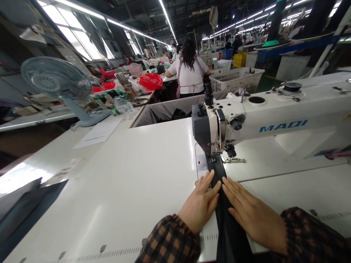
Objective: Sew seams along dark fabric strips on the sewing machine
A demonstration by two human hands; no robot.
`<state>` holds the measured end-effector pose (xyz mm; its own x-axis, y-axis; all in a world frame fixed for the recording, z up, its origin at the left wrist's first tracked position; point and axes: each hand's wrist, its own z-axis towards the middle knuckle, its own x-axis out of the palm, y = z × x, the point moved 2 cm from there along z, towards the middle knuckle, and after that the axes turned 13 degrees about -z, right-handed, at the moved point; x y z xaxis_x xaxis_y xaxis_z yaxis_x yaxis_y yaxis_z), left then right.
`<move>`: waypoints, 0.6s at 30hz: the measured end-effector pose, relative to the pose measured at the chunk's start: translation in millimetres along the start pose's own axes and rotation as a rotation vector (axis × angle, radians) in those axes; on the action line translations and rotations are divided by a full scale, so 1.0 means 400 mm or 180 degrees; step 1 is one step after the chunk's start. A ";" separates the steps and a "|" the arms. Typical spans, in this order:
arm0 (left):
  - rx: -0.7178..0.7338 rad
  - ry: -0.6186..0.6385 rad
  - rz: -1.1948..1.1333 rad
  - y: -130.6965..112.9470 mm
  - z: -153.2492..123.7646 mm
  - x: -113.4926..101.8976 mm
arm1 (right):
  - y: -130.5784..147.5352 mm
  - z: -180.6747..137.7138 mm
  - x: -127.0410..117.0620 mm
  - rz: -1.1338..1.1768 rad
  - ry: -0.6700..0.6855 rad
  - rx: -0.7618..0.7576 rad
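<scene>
A narrow strip of black fabric (229,226) runs from the table's near edge up under the needle of a white sewing machine (274,117). My left hand (201,204) lies flat on the table with its fingers stretched out, pressing the strip's left edge. On the strip's right edge rests my right hand (253,215), also flat with fingers extended. The fingertips of both hands sit close in front of the presser foot (212,159). Both sleeves are dark plaid.
The white sewing table (123,190) spreads wide to the left, with a dark cloth piece (24,212) at its left edge. A grey desk fan (59,82) stands at the far left. Ahead, a seated person (189,71) works beside a white basket (236,78).
</scene>
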<state>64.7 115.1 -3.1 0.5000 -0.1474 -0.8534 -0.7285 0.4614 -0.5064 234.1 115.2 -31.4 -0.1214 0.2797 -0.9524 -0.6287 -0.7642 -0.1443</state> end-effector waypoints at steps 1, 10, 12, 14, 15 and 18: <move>-0.0032 0.0012 0.0047 0.001 0.002 0.014 | 0.003 0.003 0.002 0.0012 -0.0010 0.0064; -0.0488 -0.0158 0.0621 -0.027 0.019 0.075 | 0.015 0.036 0.029 0.0136 -0.0079 0.0410; -0.0608 -0.0182 0.0526 -0.032 0.023 0.076 | 0.013 0.042 0.028 0.0206 -0.0104 0.0438; -0.0772 -0.0226 0.0440 -0.037 0.028 0.079 | 0.010 0.048 0.028 0.0267 -0.0136 0.0473; -0.0864 -0.0251 0.0427 -0.039 0.032 0.082 | 0.009 0.051 0.029 0.0272 -0.0132 0.0489; -0.1097 -0.0235 0.0462 -0.046 0.046 0.091 | 0.005 0.059 0.036 0.0227 -0.0070 0.0506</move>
<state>105.0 117.3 -22.6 0.4031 -0.0329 -0.9145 -0.9027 0.1497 -0.4033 213.0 131.2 -39.0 -0.1856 0.2421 -0.9523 -0.7313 -0.6813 -0.0307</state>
